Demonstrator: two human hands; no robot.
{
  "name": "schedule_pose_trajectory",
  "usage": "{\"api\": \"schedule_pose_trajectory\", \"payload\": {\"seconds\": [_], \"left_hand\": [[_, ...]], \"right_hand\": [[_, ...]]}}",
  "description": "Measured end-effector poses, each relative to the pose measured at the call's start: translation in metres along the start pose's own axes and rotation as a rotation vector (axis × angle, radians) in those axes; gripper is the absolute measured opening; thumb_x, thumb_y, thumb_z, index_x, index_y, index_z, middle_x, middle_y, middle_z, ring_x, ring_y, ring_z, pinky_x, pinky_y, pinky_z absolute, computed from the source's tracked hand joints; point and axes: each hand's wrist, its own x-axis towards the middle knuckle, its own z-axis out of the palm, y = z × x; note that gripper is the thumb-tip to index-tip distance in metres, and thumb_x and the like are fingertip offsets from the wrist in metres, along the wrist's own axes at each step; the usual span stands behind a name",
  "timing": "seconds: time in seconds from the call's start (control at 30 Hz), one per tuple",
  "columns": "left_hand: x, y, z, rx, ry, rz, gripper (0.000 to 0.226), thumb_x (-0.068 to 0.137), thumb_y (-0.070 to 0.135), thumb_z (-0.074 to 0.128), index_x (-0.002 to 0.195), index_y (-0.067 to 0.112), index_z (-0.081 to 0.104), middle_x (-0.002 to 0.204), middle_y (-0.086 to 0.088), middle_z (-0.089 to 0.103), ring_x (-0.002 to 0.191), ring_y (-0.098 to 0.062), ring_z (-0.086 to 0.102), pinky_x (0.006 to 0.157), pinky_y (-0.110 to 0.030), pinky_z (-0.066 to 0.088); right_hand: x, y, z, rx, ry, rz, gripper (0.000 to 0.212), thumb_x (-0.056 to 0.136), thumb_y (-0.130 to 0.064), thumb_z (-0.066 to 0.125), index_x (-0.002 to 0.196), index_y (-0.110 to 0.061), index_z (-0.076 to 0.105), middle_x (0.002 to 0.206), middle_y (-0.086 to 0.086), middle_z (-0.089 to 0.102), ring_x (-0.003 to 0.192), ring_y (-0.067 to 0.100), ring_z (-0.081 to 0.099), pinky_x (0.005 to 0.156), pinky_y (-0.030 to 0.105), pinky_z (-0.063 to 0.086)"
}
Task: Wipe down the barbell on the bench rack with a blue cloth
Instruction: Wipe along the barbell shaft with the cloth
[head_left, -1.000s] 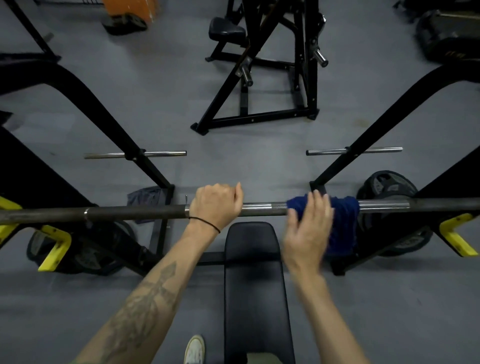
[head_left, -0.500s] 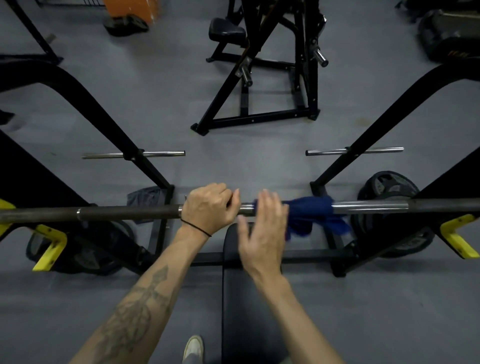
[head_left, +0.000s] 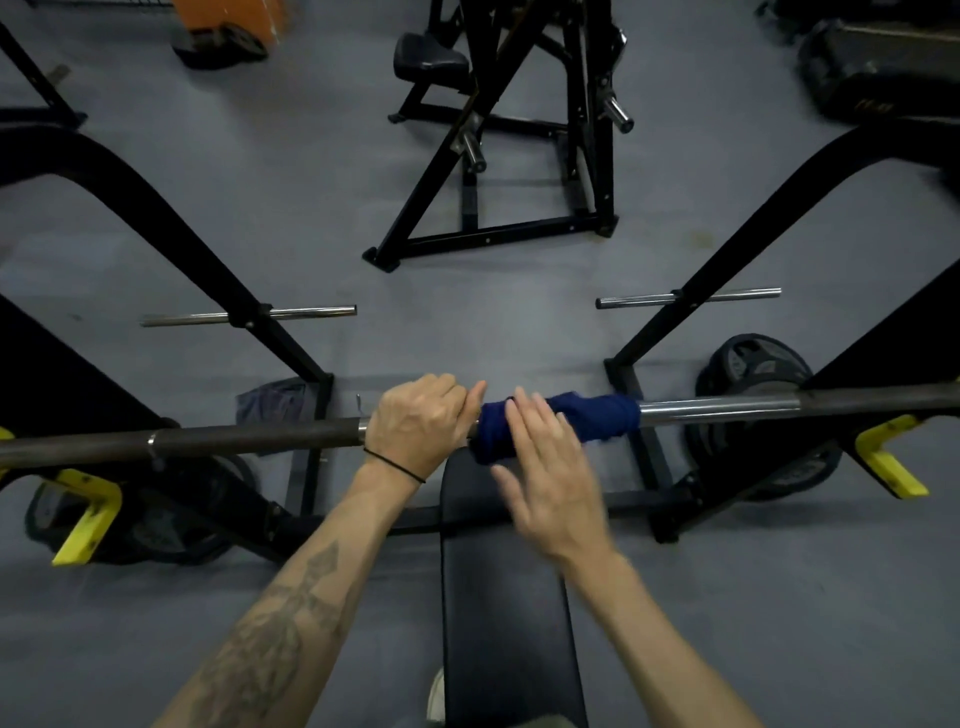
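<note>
Over grey floor, left hand grips barbell, right hand flat.

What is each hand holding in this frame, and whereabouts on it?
The left hand grips the barbell near mid-shaft, beside the blue cloth. The right hand holds nothing: its straight fingers lie against the cloth wrapped on the bar.

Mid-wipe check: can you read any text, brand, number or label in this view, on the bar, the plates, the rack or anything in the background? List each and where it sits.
No text can be read for certain.
Black case at top right: faint yellowish marks, too blurred to read.
Weight plate by the right upright: raised moulding, no legible number.
Barbell, blue cloth, bench pad and yellow hooks: no lettering visible.
</note>
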Motion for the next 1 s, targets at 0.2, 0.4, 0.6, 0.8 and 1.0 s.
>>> {"api": "schedule_pose_trajectory", "payload": {"seconds": [0.2, 0.4, 0.6, 0.8, 1.0], "left_hand": [[-0.005, 0.009, 0.001, -0.003, 0.013, -0.117, 0.043, 0.103, 0.027, 0.06, 0.062, 0.017, 0.049, 0.058, -0.003, 0.045, 0.047, -0.02, 0.042, 0.041, -0.036, 0.034], [-0.01, 0.01, -0.002, 0.015, -0.023, -0.098, 0.039, 0.099, 0.025, 0.061, 0.063, 0.017, 0.051, 0.06, -0.002, 0.049, 0.049, -0.021, 0.047, 0.043, -0.035, 0.036], [-0.005, 0.013, -0.003, 0.035, -0.029, -0.084, 0.038, 0.099, 0.024, 0.058, 0.063, 0.017, 0.05, 0.058, -0.002, 0.045, 0.046, -0.02, 0.042, 0.042, -0.033, 0.032], [-0.008, 0.008, -0.002, 0.056, -0.043, -0.024, 0.037, 0.102, 0.024, 0.056, 0.066, 0.017, 0.052, 0.062, -0.003, 0.048, 0.049, -0.02, 0.046, 0.044, -0.034, 0.035], [-0.006, 0.009, -0.002, 0.014, -0.033, -0.037, 0.037, 0.101, 0.026, 0.058, 0.066, 0.016, 0.052, 0.062, -0.003, 0.047, 0.05, -0.02, 0.044, 0.044, -0.033, 0.033]], "right_hand": [[0.006, 0.016, -0.001, 0.037, 0.309, 0.521, 0.062, 0.109, -0.041, 0.034, 0.152, 0.002, 0.042, 0.162, 0.015, 0.036, 0.155, 0.029, 0.023, 0.124, 0.056, 0.02], [0.009, -0.013, 0.01, -0.023, 0.01, -0.016, 0.063, 0.108, -0.044, 0.037, 0.154, 0.0, 0.04, 0.162, 0.015, 0.036, 0.154, 0.028, 0.028, 0.126, 0.047, 0.021], [-0.003, 0.037, -0.014, -0.041, 0.216, 0.377, 0.058, 0.109, -0.039, 0.036, 0.153, -0.002, 0.042, 0.161, 0.012, 0.039, 0.154, 0.026, 0.027, 0.128, 0.046, 0.016], [0.013, -0.039, 0.01, 0.107, 0.077, 0.243, 0.065, 0.108, -0.047, 0.034, 0.155, -0.002, 0.037, 0.164, 0.012, 0.033, 0.156, 0.024, 0.021, 0.128, 0.045, 0.013], [-0.008, 0.063, -0.028, -0.117, 0.175, 0.314, 0.057, 0.109, -0.039, 0.036, 0.151, -0.001, 0.045, 0.159, 0.014, 0.042, 0.15, 0.03, 0.035, 0.124, 0.05, 0.025]]}}
